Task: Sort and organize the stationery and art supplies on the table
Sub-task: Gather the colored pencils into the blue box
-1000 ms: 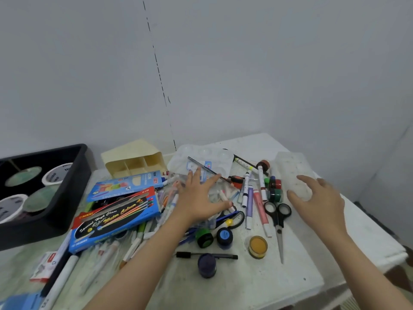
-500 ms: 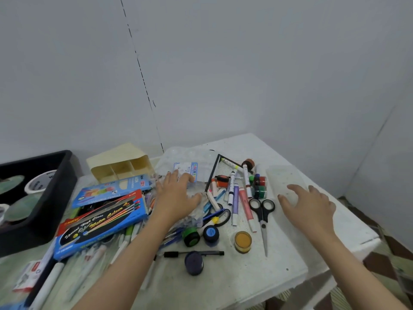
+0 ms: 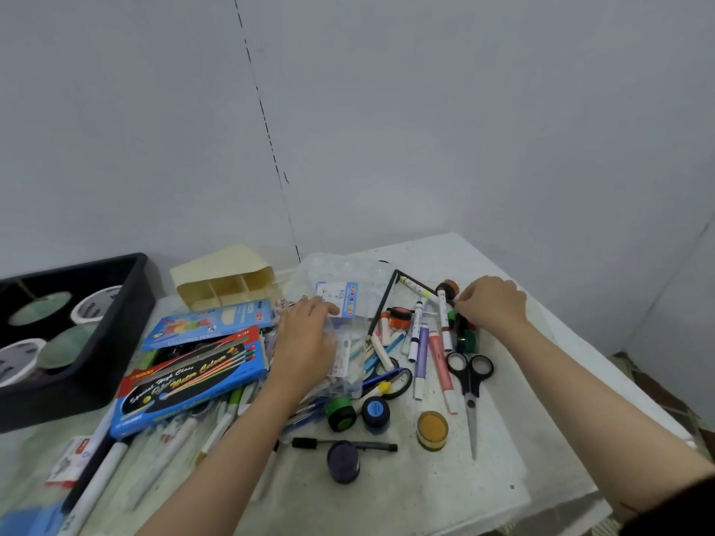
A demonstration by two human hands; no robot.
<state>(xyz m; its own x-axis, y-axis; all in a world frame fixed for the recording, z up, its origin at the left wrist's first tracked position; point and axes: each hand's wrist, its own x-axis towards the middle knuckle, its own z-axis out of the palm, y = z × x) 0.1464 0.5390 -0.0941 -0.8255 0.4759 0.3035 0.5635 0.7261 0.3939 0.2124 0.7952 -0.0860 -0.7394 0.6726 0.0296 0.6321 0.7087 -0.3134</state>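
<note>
Supplies strewn across bench. Water colour box (image 3: 189,377), red-blue, flat at left. Clear pen pack (image 3: 345,352) at centre under left hand (image 3: 305,342), fingers laid flat, pressing, nothing gripped. Loose markers (image 3: 421,342), white, purple, pink, side by side just right of pack. Right hand (image 3: 491,303) at far side of heap by green pots (image 3: 470,340), fingers curled, grasp unclear.

Bench (image 3: 483,477) white, paint-speckled, in corner of grey walls.

Black tray (image 3: 116,303) far left, round tubs inside. Cream organiser (image 3: 216,272) behind boxes. Black pen (image 3: 344,444) near front. Scissors (image 3: 470,377) just right of markers.
</note>
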